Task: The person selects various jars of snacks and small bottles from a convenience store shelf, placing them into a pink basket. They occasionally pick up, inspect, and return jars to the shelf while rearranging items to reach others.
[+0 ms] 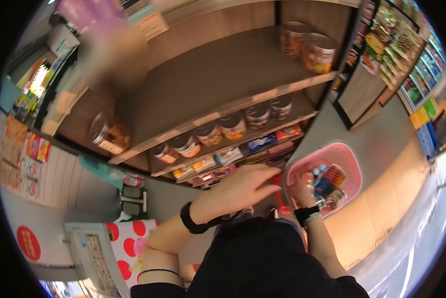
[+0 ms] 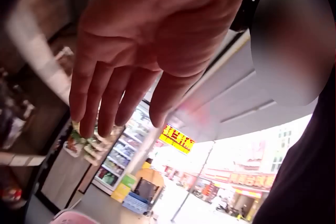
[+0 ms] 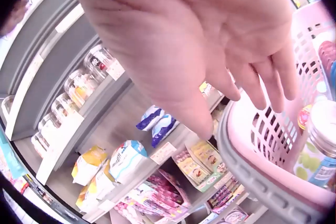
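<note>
My left hand (image 1: 235,193) hovers before the lower shelves, left of the basket, fingers extended and holding nothing. In the left wrist view, the palm of that left hand (image 2: 149,35) faces the camera with its fingers pointing down. My right hand (image 1: 299,192) reaches over the near left side of a pink plastic basket (image 1: 353,166). The right wrist view has the right hand (image 3: 205,40) with loose, straight fingers and nothing in its grasp. Its fingertips overlap the basket's perforated wall. Several colourful packs and jars, including a white-lidded clear jar (image 3: 316,145), lie inside the basket.
Wooden shelves (image 1: 198,74) stand ahead, with clear snack jars (image 1: 232,125) in a row and bagged goods (image 1: 228,155) below. A snack rack (image 1: 377,74) is at the right. A red-dotted cloth (image 1: 128,248) hangs at the lower left. Blurred spots cover parts of the views.
</note>
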Demonstrator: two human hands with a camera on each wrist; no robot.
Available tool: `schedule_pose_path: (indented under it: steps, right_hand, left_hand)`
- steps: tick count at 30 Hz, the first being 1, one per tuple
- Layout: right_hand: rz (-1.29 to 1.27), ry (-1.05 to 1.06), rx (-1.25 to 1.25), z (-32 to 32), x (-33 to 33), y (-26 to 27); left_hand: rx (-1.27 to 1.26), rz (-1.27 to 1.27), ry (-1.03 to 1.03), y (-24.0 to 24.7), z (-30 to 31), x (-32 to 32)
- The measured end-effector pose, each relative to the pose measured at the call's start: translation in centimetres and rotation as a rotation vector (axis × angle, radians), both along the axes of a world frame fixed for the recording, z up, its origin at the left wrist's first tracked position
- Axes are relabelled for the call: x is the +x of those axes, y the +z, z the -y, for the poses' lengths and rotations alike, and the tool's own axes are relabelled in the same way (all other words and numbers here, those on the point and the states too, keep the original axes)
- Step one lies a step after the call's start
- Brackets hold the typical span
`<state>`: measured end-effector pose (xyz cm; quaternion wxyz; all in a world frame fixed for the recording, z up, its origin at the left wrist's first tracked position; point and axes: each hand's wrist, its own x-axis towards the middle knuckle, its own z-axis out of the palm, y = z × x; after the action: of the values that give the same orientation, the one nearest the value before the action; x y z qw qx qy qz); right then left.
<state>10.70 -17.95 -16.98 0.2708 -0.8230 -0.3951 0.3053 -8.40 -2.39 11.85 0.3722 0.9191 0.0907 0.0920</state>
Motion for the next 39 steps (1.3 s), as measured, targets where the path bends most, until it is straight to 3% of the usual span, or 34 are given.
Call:
schedule_pose_path:
  steps: [5,7,8,10,14,16,20,22,23,28,30,34,36,39]
  right_hand:
    - [0.216,0.093,0.166,-0.6,0.0,-0.9]
    - [0.172,0.130,0.123,-1.0,-0.4,-0.1]
    - [0.130,0.159,0.079,-1.1,-0.7,0.5]
    - [0.083,0.183,0.017,-1.7,-1.4,1.7]
    - [-0.042,0.245,0.045,-1.8,-2.0,1.3]
    - [0.006,0.259,0.065,-1.6,-2.1,1.2]
    - [0.108,0.225,0.156,-0.6,-1.8,1.2]
    - [0.073,0.195,0.141,-0.7,-1.9,3.0]
    - [0.036,0.178,0.130,-0.9,-2.0,4.1]
    - [-0.182,0.097,0.306,-2.7,-2.5,6.9]
    - [-0.251,0.095,0.383,-4.0,-3.2,9.1]
    - [-0.334,0.275,0.521,-6.0,-5.4,15.2]
    - [-0.444,0.309,0.599,-6.3,-6.6,17.9]
    - [-0.268,0.435,0.700,-6.4,-7.0,20.1]
  left_hand:
    - [0.105,0.055,1.009,-9.8,-3.7,-10.8]
    - [0.361,0.091,1.213,-11.2,-6.2,-14.7]
    - [0.358,0.084,1.220,-12.1,-7.3,-16.1]
    - [0.659,0.198,1.294,-13.2,-10.0,-17.7]
    - [0.548,0.274,1.213,-12.8,-14.0,-17.2]
    - [0.175,0.302,1.121,-12.3,-15.3,-16.6]
    - [0.236,0.250,1.095,-13.3,-16.5,-17.9]
    - [-0.361,0.718,1.122,-15.1,-17.1,-18.8]
    - [-0.581,0.678,1.219,-12.5,-15.0,-18.2]
    - [-0.721,0.633,1.261,-8.7,-10.5,-17.8]
    - [-0.882,0.617,1.178,-7.9,-9.1,-17.7]
    - [-0.976,0.536,0.996,-6.9,-6.8,-14.9]
    - [-0.874,0.487,0.858,-6.4,-5.5,-11.9]
    - [-0.713,0.381,0.745,-4.5,-2.8,-6.4]
